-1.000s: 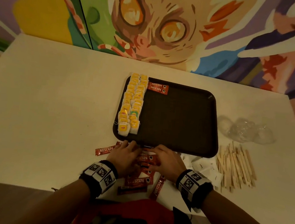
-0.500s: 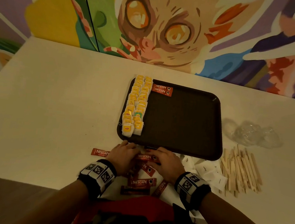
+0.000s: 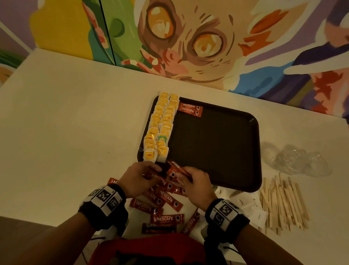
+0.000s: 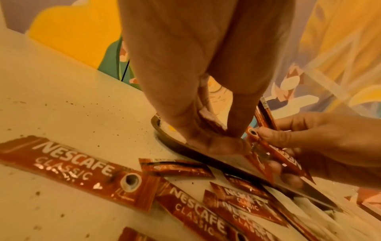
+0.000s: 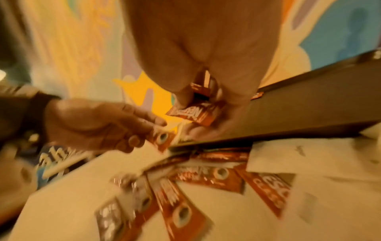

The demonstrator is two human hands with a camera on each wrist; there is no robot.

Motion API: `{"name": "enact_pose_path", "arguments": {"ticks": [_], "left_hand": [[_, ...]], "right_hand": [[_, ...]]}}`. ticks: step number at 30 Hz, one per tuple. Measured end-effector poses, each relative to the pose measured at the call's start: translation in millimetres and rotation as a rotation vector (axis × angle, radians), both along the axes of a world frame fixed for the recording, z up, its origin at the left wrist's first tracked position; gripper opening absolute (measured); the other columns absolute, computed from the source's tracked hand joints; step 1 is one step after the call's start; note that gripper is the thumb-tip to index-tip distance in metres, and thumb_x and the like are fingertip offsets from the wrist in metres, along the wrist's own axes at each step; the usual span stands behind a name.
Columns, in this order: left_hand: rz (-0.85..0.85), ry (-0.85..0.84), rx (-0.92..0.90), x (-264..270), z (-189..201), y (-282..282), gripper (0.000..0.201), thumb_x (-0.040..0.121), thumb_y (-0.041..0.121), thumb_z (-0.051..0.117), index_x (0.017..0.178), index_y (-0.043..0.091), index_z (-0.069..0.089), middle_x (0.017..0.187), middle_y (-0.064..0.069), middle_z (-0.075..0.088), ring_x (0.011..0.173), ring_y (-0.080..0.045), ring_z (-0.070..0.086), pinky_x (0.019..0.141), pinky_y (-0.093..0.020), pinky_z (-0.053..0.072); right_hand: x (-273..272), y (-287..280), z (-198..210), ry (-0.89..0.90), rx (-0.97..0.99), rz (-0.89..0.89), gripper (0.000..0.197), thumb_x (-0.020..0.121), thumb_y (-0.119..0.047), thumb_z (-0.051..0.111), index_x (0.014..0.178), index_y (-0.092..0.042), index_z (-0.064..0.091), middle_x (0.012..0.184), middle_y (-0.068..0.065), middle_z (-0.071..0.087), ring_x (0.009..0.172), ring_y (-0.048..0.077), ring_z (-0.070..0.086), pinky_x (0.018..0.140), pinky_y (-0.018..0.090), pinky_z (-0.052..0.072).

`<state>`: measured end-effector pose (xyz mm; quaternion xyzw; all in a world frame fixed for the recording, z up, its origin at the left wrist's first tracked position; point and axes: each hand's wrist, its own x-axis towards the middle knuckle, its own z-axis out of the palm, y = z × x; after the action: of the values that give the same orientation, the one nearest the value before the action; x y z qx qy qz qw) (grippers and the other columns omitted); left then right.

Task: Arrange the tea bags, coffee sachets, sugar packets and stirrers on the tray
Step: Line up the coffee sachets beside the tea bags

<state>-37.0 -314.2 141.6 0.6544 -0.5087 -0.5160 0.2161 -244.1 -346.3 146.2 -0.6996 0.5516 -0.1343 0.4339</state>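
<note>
A dark tray lies on the white table, with two columns of yellow tea bags along its left side and two red coffee sachets at its far edge. At the tray's near edge my left hand pinches a red coffee sachet. Beside it, my right hand grips several coffee sachets a little above the table. More loose sachets lie scattered between my wrists. White sugar packets and wooden stirrers lie to the right of my hands.
Crumpled clear plastic sits right of the tray. A painted mural wall backs the table. The table's near edge runs under my forearms.
Both hands were flat on the pile of sachets; they have lifted off it, each now holding sachets at the tray's near edge.
</note>
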Motion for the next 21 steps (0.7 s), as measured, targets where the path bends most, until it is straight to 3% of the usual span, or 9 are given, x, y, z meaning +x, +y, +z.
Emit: {"name": "enact_pose_path", "arguments": {"ticks": [2,3,6,7,10,13,17,19,21], "left_hand": [[0.059,-0.006,-0.015,0,2,-1,0.017,0.084,0.018,0.072,0.099,0.026,0.066,0.094,0.009,0.068,0.084,-0.003,0.065,0.068,-0.015,0.05],[0.097,0.012,-0.021,-1,3,-2,0.012,0.086,0.019,0.071,0.097,0.023,0.068,0.091,0.008,0.069,0.08,-0.004,0.067,0.064,-0.013,0.05],[0.231,0.195,-0.003,-6,6,-6,0.015,0.091,0.025,0.063,0.093,0.012,0.07,0.087,-0.001,0.073,0.077,-0.012,0.07,0.064,-0.019,0.052],[0.267,0.276,0.032,-9,8,-7,0.02,0.093,0.026,0.06,0.094,0.009,0.07,0.086,-0.005,0.073,0.076,-0.016,0.069,0.064,-0.023,0.052],[0.318,0.444,0.084,-16,15,-11,0.026,0.097,0.024,0.053,0.094,0.001,0.066,0.079,-0.014,0.066,0.068,-0.023,0.061,0.061,-0.028,0.053],[0.359,0.549,0.089,-20,20,-12,0.031,0.097,0.025,0.053,0.094,-0.004,0.064,0.069,-0.012,0.059,0.06,-0.021,0.055,0.063,-0.029,0.053],[0.391,0.567,0.095,-23,23,-14,0.028,0.093,0.024,0.059,0.101,-0.001,0.067,0.075,-0.015,0.065,0.064,-0.02,0.062,0.072,-0.032,0.056],[0.375,0.486,0.048,-25,23,-17,0.022,0.092,0.02,0.061,0.1,0.001,0.07,0.085,-0.022,0.069,0.071,-0.03,0.066,0.073,-0.034,0.059],[0.389,0.438,0.03,-25,22,-19,0.02,0.092,0.019,0.062,0.097,0.002,0.071,0.092,-0.02,0.071,0.085,-0.038,0.068,0.079,-0.042,0.059]], "right_hand": [[2,-4,6,-0.111,0.114,-0.062,0.013,0.099,-0.025,0.056,0.091,-0.021,0.064,0.07,-0.009,0.06,0.052,-0.004,0.058,0.049,0.012,0.041],[4,-7,7,-0.15,0.159,-0.078,0.014,0.099,-0.024,0.055,0.089,-0.023,0.064,0.071,-0.007,0.063,0.052,-0.002,0.059,0.05,0.015,0.044],[9,-13,9,-0.218,0.233,-0.059,0.019,0.1,-0.023,0.053,0.091,-0.028,0.069,0.08,-0.001,0.071,0.07,0.011,0.068,0.066,0.029,0.055],[11,-14,9,-0.232,0.246,-0.052,0.02,0.101,-0.022,0.053,0.093,-0.026,0.071,0.081,-0.002,0.073,0.072,0.01,0.069,0.068,0.028,0.056],[16,-18,15,-0.278,0.274,-0.071,0.022,0.101,-0.018,0.052,0.089,-0.021,0.071,0.067,-0.01,0.07,0.06,0.0,0.065,0.056,0.016,0.048],[18,-23,13,-0.225,0.212,-0.096,0.022,0.1,-0.022,0.055,0.085,-0.028,0.071,0.075,-0.009,0.071,0.068,0.001,0.067,0.064,0.02,0.048],[21,-24,15,-0.128,0.104,-0.082,0.018,0.098,-0.023,0.057,0.106,-0.021,0.073,0.09,-0.013,0.066,0.087,0.004,0.065,0.078,0.022,0.053],[24,-23,17,-0.102,0.079,-0.08,0.019,0.099,-0.022,0.056,0.109,-0.018,0.072,0.093,-0.01,0.063,0.09,0.008,0.063,0.08,0.023,0.052],[26,-23,15,-0.094,0.111,-0.097,0.018,0.1,-0.026,0.054,0.105,-0.02,0.07,0.099,-0.001,0.064,0.092,0.014,0.064,0.083,0.03,0.054]]}}
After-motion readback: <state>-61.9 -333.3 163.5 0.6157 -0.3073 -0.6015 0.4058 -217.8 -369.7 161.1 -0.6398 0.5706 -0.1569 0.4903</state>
